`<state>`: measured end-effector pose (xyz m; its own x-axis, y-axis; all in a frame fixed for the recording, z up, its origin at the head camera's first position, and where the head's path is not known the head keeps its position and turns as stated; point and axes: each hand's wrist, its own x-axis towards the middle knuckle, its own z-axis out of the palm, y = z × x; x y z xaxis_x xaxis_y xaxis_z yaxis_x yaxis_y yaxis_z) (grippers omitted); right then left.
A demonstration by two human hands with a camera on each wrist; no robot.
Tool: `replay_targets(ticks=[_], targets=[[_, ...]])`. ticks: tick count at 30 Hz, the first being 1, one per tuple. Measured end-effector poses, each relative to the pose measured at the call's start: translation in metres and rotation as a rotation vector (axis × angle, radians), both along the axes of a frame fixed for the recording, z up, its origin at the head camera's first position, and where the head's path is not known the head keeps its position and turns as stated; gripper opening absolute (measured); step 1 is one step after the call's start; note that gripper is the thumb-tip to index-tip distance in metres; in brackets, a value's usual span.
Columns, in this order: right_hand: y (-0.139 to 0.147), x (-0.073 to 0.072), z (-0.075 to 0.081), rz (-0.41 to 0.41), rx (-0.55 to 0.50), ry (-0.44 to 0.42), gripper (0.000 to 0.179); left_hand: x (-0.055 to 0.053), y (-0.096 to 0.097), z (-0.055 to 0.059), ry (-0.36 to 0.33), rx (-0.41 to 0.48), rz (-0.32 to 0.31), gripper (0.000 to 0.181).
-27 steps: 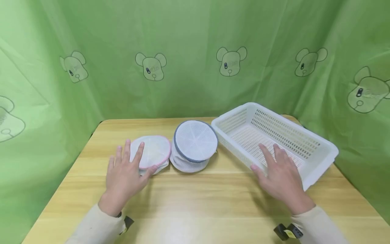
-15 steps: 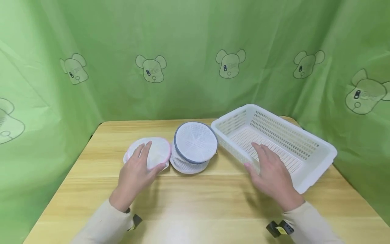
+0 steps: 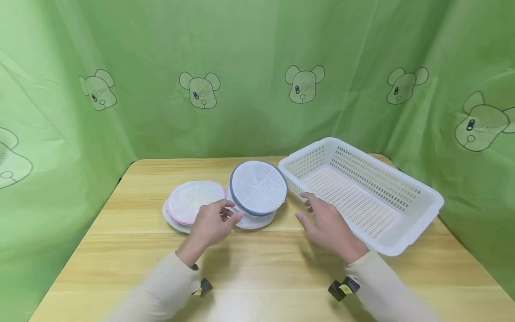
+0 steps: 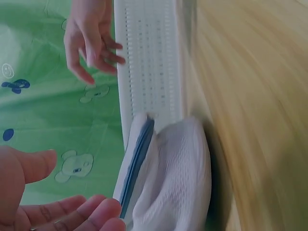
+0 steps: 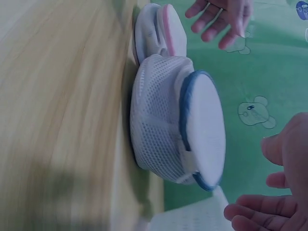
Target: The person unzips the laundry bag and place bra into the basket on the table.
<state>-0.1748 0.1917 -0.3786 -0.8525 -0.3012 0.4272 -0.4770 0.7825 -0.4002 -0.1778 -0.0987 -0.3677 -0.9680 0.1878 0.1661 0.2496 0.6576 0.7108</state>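
Observation:
A round white mesh laundry bag with a blue-grey rim (image 3: 259,188) sits mid-table, its lid tilted toward me. Left of it lies a flatter, similar bag with a pink rim (image 3: 193,201). My left hand (image 3: 213,223) hovers in front of the two bags, fingers loosely bent, thumb apart, holding nothing. My right hand (image 3: 330,226) is in the air between the blue-rimmed bag and the basket, also with bent fingers and nothing in them. In the right wrist view, the blue-rimmed bag's mesh side (image 5: 159,115) stands puffed out, apart from my right fingers (image 5: 260,204).
A white slotted plastic basket (image 3: 414,219) stands at an angle on the right, its far-left corner close to the blue-rimmed bag. The wooden table (image 3: 265,277) is bounded at the back and sides by a green curtain (image 3: 249,120) with bear-head prints.
My left hand has moved right, off the pink-rimmed bag, to before the blue-rimmed one. My right hand has moved left, away from over the basket. Fingers of both hands have bent more.

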Motion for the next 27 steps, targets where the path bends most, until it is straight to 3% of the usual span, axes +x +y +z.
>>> replay_targets(ticks=[5, 9, 15, 18, 22, 27], targets=[[-0.009, -0.015, -0.01, 0.028, -0.013, -0.029, 0.04, -0.007, 0.017, -0.008, -0.135, 0.077, -0.027, 0.038], [-0.013, -0.026, -0.018, 0.021, -0.014, -0.103, 0.038, -0.008, 0.031, -0.016, -0.288, 0.215, -0.054, 0.036], [-0.016, -0.042, -0.03, -0.02, 0.017, -0.206, 0.043, -0.005, 0.052, -0.027, -0.612, 0.668, -0.154, 0.044], [-0.017, -0.05, -0.036, -0.037, 0.034, -0.239, 0.045, -0.004, 0.062, -0.033, -0.771, 0.823, -0.172, 0.047], [-0.02, -0.059, -0.042, -0.024, 0.044, -0.251, 0.043, -0.005, 0.075, -0.041, -0.865, 0.897, -0.16, 0.05], [-0.025, -0.063, -0.045, -0.019, 0.047, -0.253, 0.029, -0.009, 0.084, -0.048, -0.92, 0.948, -0.151, 0.052]])
